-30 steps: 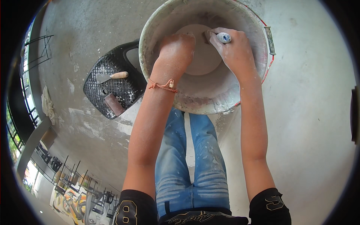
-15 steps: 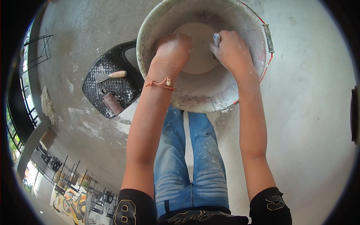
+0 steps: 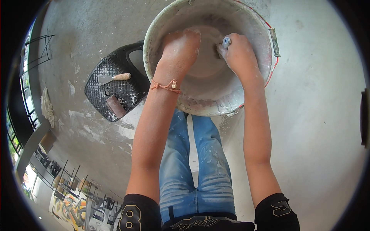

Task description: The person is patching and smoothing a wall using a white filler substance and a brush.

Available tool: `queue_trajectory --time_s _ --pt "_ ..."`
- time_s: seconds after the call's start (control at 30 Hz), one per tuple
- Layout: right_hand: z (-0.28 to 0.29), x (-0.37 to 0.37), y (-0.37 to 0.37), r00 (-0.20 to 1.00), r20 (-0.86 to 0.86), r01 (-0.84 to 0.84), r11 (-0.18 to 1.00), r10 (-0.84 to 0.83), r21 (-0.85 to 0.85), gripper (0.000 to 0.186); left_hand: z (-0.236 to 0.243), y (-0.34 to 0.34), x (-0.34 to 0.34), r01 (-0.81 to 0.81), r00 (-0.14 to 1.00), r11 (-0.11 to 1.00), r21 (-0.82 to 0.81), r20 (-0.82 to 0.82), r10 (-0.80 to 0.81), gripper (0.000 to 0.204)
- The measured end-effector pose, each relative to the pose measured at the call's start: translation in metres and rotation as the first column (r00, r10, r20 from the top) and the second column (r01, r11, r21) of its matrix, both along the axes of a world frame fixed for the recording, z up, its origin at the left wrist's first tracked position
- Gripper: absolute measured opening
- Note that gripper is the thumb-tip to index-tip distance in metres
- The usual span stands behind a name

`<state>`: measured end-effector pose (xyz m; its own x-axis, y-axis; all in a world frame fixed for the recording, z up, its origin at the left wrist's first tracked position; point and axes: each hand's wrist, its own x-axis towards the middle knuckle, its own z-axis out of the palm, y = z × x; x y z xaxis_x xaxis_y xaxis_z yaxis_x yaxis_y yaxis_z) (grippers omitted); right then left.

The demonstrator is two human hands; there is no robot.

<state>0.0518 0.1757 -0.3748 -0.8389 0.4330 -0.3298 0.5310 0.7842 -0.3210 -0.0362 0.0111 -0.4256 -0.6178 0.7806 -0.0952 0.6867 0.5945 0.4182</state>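
A large plaster-smeared bucket (image 3: pixel 162 13) fills the top middle. Inside it, near the left wall, is my left hand (image 3: pixel 181 48), knuckles up and wearing an orange string bracelet at the wrist; its fingers are hidden beneath it. My right hand (image 3: pixel 239 54) grips a tool (image 3: pixel 226 42) with a pale, blue-marked handle, its working end down in the bucket and hard to make out. Left of the bucket, a black textured plastic piece (image 3: pixel 98 86) carries a wooden-handled putty knife (image 3: pixel 121 77) and a brown block (image 3: pixel 115 106).
Grey concrete floor (image 3: pixel 316 115) with white smears surrounds the bucket. A pale crumpled cloth (image 3: pixel 48 107) lies at the left beside a low sill. Black metal furniture (image 3: pixel 69 179) and a colourful mural (image 3: pixel 73 208) show at the lower left. My jeans-clad legs are below the bucket.
Compared with a second ago, my right hand and its tool sit slightly lower and the tool farther left. My left hand has shifted slightly, still inside the bucket.
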Motion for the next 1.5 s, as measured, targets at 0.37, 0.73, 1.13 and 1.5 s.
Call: queue_trajectory --time_s 0.37,0.73,1.13,1.5 --pt "-0.003 0.005 0.009 0.996 -0.067 0.047 0.972 -0.064 -0.23 0.022 0.003 0.005 0.001 -0.014 1.0 0.999 0.029 0.028 0.014 0.013" --pt "-0.017 0.004 0.011 0.975 -0.194 0.065 0.976 -0.106 -0.206 0.028 0.002 0.003 -0.005 0.042 0.998 0.996 -0.08 0.044 -0.039 0.015" --pt "-0.006 0.008 0.002 0.999 -0.019 -0.049 0.988 0.047 -0.148 0.027 -0.003 0.003 -0.005 0.021 0.999 0.998 -0.056 0.034 -0.019 0.013" --pt "-0.012 0.004 0.008 0.998 -0.062 0.007 0.986 -0.018 -0.166 0.025 -0.005 0.004 -0.006 0.018 0.999 0.999 -0.043 0.047 -0.016 0.011"
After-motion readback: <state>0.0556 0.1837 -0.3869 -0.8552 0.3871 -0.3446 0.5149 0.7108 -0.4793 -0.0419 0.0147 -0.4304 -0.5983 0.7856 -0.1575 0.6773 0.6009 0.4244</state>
